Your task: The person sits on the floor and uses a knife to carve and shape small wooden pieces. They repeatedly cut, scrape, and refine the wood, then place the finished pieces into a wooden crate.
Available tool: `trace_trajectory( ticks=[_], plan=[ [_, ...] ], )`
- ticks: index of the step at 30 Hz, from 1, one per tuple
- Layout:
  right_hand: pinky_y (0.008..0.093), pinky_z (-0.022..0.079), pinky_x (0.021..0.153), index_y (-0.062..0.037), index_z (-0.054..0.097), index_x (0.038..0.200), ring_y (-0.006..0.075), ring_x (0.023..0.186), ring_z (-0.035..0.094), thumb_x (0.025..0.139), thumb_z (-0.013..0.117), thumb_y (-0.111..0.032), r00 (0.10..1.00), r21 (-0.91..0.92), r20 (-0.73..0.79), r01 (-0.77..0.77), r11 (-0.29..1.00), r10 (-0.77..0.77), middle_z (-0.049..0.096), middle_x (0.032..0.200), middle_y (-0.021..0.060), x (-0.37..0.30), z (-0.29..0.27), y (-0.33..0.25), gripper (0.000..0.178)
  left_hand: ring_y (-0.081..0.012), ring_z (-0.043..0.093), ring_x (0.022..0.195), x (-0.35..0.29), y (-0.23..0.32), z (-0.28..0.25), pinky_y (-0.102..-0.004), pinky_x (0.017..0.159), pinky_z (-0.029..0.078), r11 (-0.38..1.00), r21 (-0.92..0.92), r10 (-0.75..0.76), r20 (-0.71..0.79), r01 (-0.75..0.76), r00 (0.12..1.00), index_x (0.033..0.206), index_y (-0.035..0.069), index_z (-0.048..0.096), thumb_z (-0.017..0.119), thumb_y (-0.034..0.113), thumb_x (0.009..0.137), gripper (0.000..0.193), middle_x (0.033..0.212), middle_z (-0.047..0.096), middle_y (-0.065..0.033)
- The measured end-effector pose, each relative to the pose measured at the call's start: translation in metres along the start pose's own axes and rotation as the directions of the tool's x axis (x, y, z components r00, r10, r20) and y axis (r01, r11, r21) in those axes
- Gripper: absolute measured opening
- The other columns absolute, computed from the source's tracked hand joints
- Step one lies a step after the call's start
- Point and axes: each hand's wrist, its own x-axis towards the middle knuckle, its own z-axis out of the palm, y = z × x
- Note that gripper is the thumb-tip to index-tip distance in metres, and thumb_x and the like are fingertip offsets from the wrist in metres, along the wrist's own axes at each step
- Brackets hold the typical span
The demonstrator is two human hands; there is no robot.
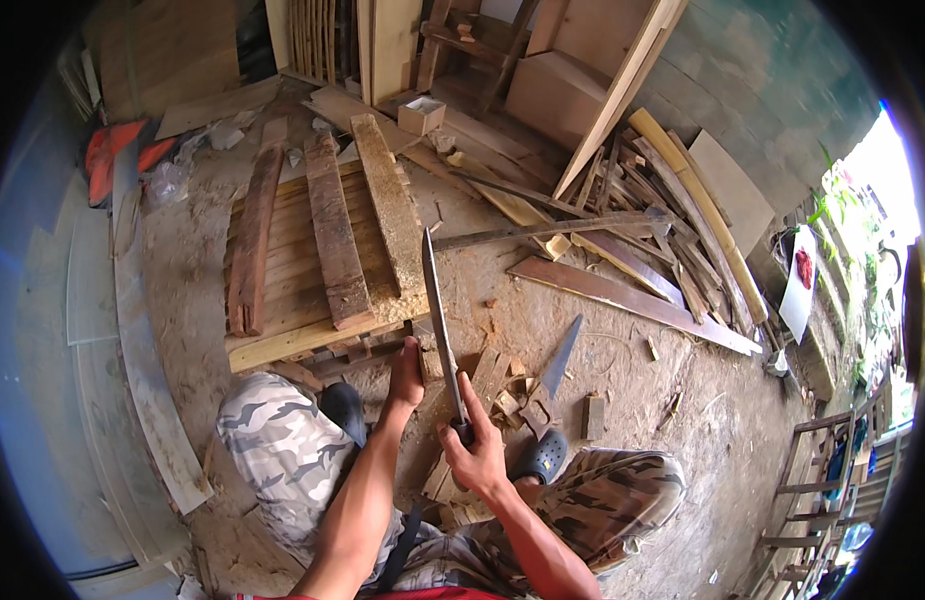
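In my right hand [475,447] is a machete [441,318], its dark handle in my fist and its long blade pointing up and away. The index finger lies along the blade's base. My left hand [407,378] is closed around a piece of wood [429,358], just left of the blade; its fingertips are hidden. In front stands a low wooden pallet-like frame [283,342] of slats. Three rough planks lie across it: a reddish one [258,235], a dark one [339,235] and a pale one [385,205].
A handsaw blade [563,358] lies on the floor among offcuts [508,402] by my right shoe [544,457]. A long brown board [623,298] and a heap of scrap wood [673,240] are to the right. Glass sheets [93,280] lean at left; a slatted wooden rack [808,490] stands lower right.
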Motion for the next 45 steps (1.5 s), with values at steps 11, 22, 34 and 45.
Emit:
trace_trajectory(
  ticks=[11, 22, 34, 45],
  plan=[
    [0.0310, 0.048, 0.065, -0.0136, 0.025, 0.159, 0.0168, 0.061, 0.054, 0.090, 0.061, -0.015, 0.999, -0.078, -0.017, 0.028, 0.997, -0.029, 0.057, 0.069, 0.0133, 0.000, 0.002, -0.008, 0.078, -0.0099, 0.055, 0.081, -0.003, 0.004, 0.009, -0.0318, 0.076, 0.046, 0.995, 0.098, 0.035, -0.009, -0.034, 0.999, 0.098, 0.004, 0.066, 0.031, 0.055, 0.107, 0.063, 0.089, 0.064, -0.0009],
    [0.0280, 0.044, 0.061, -0.0132, 0.028, 0.158, 0.0132, 0.060, 0.046, 0.088, 0.059, -0.008, 0.988, -0.034, -0.076, 0.130, 0.991, -0.132, 0.050, 0.066, 0.0089, 0.000, 0.009, -0.002, 0.077, -0.0200, 0.061, 0.078, -0.005, 0.007, 0.006, -0.0345, 0.077, 0.049, 0.999, 0.038, -0.007, 0.032, 0.006, 0.999, 0.087, 0.005, 0.062, 0.021, 0.064, 0.103, 0.074, 0.080, 0.064, -0.0083],
    [0.0387, 0.052, 0.075, -0.0139, 0.027, 0.158, 0.0380, 0.074, 0.067, 0.088, 0.060, -0.012, 0.997, -0.013, -0.013, 0.073, 0.997, -0.073, 0.066, 0.090, 0.0278, -0.005, 0.006, -0.003, 0.078, -0.0240, 0.058, 0.084, -0.010, 0.019, 0.009, -0.0383, 0.087, 0.045, 1.000, -0.011, -0.013, 0.093, 0.015, 0.996, 0.087, 0.004, 0.059, 0.015, 0.060, 0.105, 0.073, 0.083, 0.061, -0.0116],
    [0.0370, 0.052, 0.075, -0.0135, 0.029, 0.158, 0.0316, 0.072, 0.065, 0.088, 0.058, -0.011, 0.998, -0.005, -0.045, 0.047, 0.999, -0.047, 0.065, 0.088, 0.0271, -0.004, 0.002, -0.002, 0.076, -0.0224, 0.059, 0.082, -0.007, 0.019, 0.015, -0.0369, 0.084, 0.046, 0.996, 0.089, -0.014, 0.089, 0.006, 0.996, 0.085, 0.004, 0.060, 0.015, 0.060, 0.104, 0.074, 0.081, 0.063, -0.0106]
  ],
)
